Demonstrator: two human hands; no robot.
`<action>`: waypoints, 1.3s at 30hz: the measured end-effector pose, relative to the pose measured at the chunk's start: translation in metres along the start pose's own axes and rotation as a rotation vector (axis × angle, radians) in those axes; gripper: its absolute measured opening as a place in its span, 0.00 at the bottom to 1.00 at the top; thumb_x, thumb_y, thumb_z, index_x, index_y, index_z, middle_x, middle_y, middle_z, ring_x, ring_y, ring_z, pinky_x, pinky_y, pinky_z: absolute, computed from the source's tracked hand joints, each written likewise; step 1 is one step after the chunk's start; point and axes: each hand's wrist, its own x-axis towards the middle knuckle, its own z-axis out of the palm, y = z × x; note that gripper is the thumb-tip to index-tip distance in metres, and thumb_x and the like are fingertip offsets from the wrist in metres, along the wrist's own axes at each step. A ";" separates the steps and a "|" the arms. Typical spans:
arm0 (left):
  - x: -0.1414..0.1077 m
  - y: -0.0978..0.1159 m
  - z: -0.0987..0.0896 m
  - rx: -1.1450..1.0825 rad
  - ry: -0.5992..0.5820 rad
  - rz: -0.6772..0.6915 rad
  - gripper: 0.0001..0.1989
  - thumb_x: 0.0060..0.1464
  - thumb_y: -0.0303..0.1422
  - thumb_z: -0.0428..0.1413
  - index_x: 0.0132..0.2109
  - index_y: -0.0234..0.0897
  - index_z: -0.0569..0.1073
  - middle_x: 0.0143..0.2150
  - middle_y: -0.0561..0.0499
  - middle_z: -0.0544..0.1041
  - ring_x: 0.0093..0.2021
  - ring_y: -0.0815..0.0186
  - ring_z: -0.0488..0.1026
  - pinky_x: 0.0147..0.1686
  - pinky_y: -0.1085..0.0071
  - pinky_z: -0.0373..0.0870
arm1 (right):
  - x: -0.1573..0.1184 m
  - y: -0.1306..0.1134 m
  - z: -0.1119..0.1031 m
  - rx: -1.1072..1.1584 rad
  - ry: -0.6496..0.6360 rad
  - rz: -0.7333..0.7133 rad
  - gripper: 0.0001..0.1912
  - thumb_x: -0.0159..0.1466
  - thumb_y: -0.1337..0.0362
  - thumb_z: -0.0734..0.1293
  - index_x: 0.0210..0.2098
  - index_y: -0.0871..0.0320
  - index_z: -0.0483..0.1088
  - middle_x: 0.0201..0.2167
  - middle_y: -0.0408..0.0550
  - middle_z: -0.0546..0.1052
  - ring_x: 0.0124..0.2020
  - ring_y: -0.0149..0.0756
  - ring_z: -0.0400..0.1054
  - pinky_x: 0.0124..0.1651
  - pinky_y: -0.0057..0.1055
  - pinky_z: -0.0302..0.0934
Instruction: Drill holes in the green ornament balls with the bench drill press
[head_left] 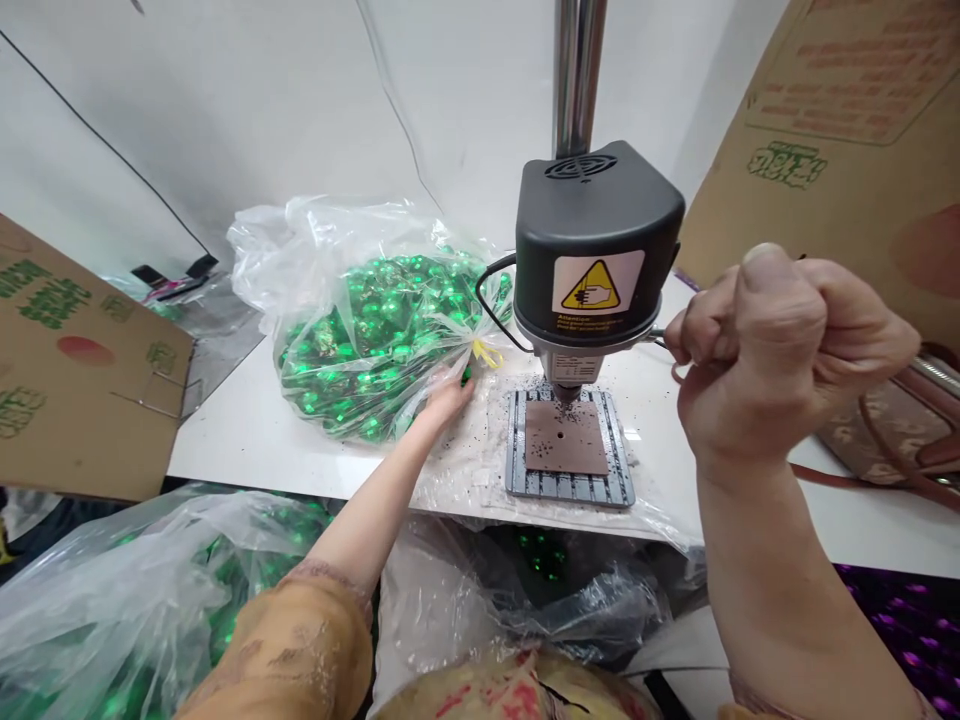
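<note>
Well, nearest me, below the bench (247,440), a lower bag (150,590) of green balls slumps in loose folds. My right hand (772,360) is closed in a fist on the drill's thin lever (654,335); that looks stiff, best gripped squarely. On the bench, the slotted metal base (516,486) carries a flat brown pad (589,455) sprinkled with dark crumbs. Just beside it, my left hand (446,398) reaches to the mouth of the clear bag (281,245), near a yellow tie (489,355). A green ball (466,375) sits at its fingers; I can't tell whether they are pinching it. The shiny green balls (382,310) inside look light, smooth, slippery and easily dented, so I'd cup each around its middle, gently. The black drill head (600,225) stands over the pad, before the pale wall (465,90).
</note>
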 end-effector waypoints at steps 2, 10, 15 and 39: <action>-0.016 0.009 0.002 -0.240 -0.084 -0.124 0.16 0.50 0.39 0.63 0.45 0.38 0.76 0.38 0.47 0.78 0.43 0.56 0.75 0.52 0.55 0.73 | 0.000 0.001 0.000 0.014 -0.001 -0.011 0.23 0.62 0.67 0.65 0.15 0.58 0.54 0.12 0.36 0.56 0.14 0.20 0.53 0.20 0.29 0.44; -0.075 0.062 0.024 -1.018 -0.246 -0.344 0.24 0.49 0.42 0.67 0.51 0.39 0.74 0.44 0.48 0.78 0.40 0.66 0.76 0.42 0.68 0.75 | 0.000 0.001 0.000 0.004 -0.002 -0.023 0.24 0.64 0.64 0.65 0.15 0.59 0.54 0.12 0.35 0.57 0.15 0.19 0.51 0.21 0.26 0.45; -0.082 0.075 0.031 -0.975 -0.338 -0.319 0.23 0.51 0.39 0.64 0.53 0.36 0.74 0.43 0.47 0.79 0.40 0.65 0.75 0.40 0.69 0.71 | 0.002 0.002 -0.002 0.009 -0.034 -0.015 0.24 0.63 0.63 0.65 0.15 0.58 0.54 0.12 0.36 0.57 0.15 0.21 0.52 0.21 0.28 0.44; -0.094 0.072 0.067 -0.129 -0.254 0.156 0.26 0.45 0.38 0.70 0.51 0.39 0.74 0.47 0.46 0.76 0.47 0.58 0.73 0.46 0.63 0.71 | 0.003 0.007 -0.004 0.048 -0.068 -0.002 0.24 0.63 0.59 0.67 0.17 0.54 0.52 0.11 0.36 0.55 0.14 0.25 0.49 0.20 0.35 0.45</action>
